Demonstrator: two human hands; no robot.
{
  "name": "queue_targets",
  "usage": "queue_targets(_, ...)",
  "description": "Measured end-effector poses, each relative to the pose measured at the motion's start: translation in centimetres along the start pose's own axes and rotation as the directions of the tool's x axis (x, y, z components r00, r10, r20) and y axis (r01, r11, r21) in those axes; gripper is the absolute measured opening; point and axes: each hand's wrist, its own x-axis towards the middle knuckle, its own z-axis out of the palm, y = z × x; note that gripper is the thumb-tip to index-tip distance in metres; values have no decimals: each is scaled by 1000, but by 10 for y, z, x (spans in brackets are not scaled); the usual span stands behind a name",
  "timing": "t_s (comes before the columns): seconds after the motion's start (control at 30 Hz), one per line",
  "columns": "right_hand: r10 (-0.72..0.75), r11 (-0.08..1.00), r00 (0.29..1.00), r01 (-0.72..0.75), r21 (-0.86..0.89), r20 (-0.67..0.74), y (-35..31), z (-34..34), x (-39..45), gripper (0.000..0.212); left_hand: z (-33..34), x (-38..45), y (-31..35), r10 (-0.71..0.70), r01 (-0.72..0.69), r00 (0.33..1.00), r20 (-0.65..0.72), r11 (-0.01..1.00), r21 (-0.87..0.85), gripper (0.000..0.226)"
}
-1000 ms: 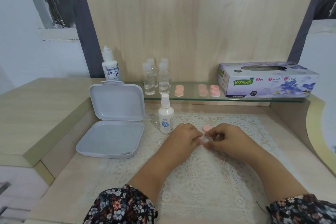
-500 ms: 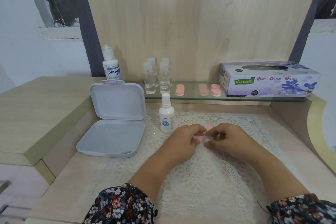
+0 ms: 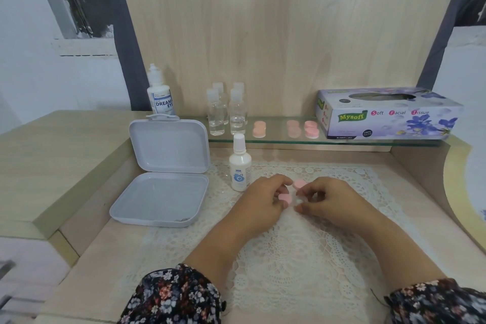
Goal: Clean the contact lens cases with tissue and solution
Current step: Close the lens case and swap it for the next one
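- Head view, the hands: both meet over the middle of the lace mat on the desk. The left hand has its fingers curled and pinches a pink cap at its fingertips. The right hand is curled round the contact lens case, of which 1 pink cap shows above the thumb and a whitish part between the fingers (whether that is the case body or a scrap of tissue, I cannot tell).
- Head view, the step: I judge this to be the opening of 1 case, its cap just unscrewed, ahead of wetting and wiping.
- Head view, the supplies: a small solution bottle stands just beside the left hand, toward the mat's back left corner. The tissue box sits at the right end of the glass shelf along the desk's back edge, well apart from the hands.
- Head view, the rest of the work: 3 stacks of pink cases wait on the shelf's middle, next to 4 clear bottles. An open white box lies at the desk's left side, and a large solution bottle stands behind it.
- Head view, the next move: it likely calls for setting the loose cap down on the mat, freeing 1 hand to reach the solution or a tissue, while the other keeps the tiny case level.
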Motion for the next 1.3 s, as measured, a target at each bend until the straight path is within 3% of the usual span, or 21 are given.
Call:
queue_targets(0.13, -5, 1000, 1000, 5, -11, 0, 0, 0, 1, 17, -2, 1, 1, 11, -11, 1000, 3, 999, 33, 39)
queue_targets(0.37, -10, 1000, 1000, 10, 8, 0, 1, 0, 1, 16, 6, 4, -2, 45, -61, 997, 63, 961, 268, 35)
queue_targets(0.8, 1, 1000, 1000, -1, 0, 0, -1, 0, 2, 18, 8, 7, -1, -16, 30, 997, -73, 981, 192, 38)
queue_targets(1.13, -13, 1000, 1000, 13, -7, -4, 0, 0, 2, 17, 3, 6, 0, -39, 41, 999, -17, 990, 135, 29)
queue_targets(1.3, -13, 1000, 1000, 13, -12, -5, 1, 0, 3, 17, 3, 5, -1, -36, 29, 998, 44, 990, 136, 35)
